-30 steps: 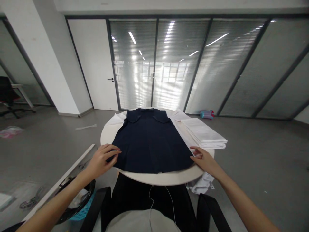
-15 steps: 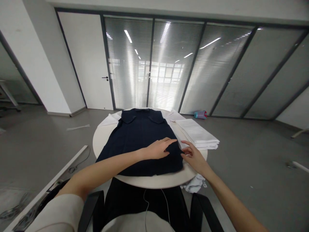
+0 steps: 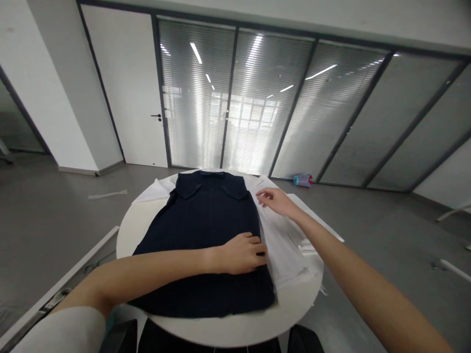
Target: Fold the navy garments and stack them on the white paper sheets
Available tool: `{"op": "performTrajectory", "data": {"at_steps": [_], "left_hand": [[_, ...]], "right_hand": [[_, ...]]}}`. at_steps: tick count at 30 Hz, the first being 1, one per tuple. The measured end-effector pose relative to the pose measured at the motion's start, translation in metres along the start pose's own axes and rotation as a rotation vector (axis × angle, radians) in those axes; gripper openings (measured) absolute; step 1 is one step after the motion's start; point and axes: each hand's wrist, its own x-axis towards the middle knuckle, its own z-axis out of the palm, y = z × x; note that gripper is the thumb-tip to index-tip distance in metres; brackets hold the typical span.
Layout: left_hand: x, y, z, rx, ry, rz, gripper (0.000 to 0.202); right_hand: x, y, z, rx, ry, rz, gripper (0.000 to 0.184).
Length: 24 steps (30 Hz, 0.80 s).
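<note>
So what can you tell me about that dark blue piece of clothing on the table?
The dark blue garment lies flat on the round white table, collar at the far end, two flap pockets just below it. It looks like soft woven cloth, smooth, with its near hem close to the table's near edge. The left hand presses on its right edge; the right hand is at the white cloth beside it.

The round surface point(image 3: 132, 230) shows bare white along its left rim and near edge, so a hand can pass there. The dark garment point(image 3: 206, 230) fills the middle. On the right, white folded cloth point(image 3: 283, 245) crowds the edge, with the right hand point(image 3: 275, 201) above it and the left hand point(image 3: 241, 252) across the garment's right side
</note>
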Motion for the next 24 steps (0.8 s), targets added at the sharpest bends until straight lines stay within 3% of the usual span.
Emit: {"op": "performTrajectory", "data": {"at_steps": [5,9,16,21,24], "left_hand": [[-0.023,-0.008,-0.003,0.093,0.174,0.029,0.017],[-0.04,-0.014,-0.006,0.023,0.194,0.007,0.018],[-0.064,-0.016,-0.004,-0.156,0.188,-0.029,0.017],[-0.077,-0.01,-0.003,-0.24,0.169,-0.094,0.014],[-0.081,-0.007,0.001,-0.278,0.164,-0.106,0.013]], "right_hand": [[0.125,0.038,0.002,-0.255,0.066,0.29,0.019],[0.186,0.07,0.024,-0.284,0.06,0.436,0.025],[0.234,0.109,0.083,-0.345,0.088,0.556,0.045],[0.254,0.119,0.092,-0.37,0.152,0.613,0.054],[0.263,0.12,0.092,-0.384,0.175,0.55,0.05]]}}
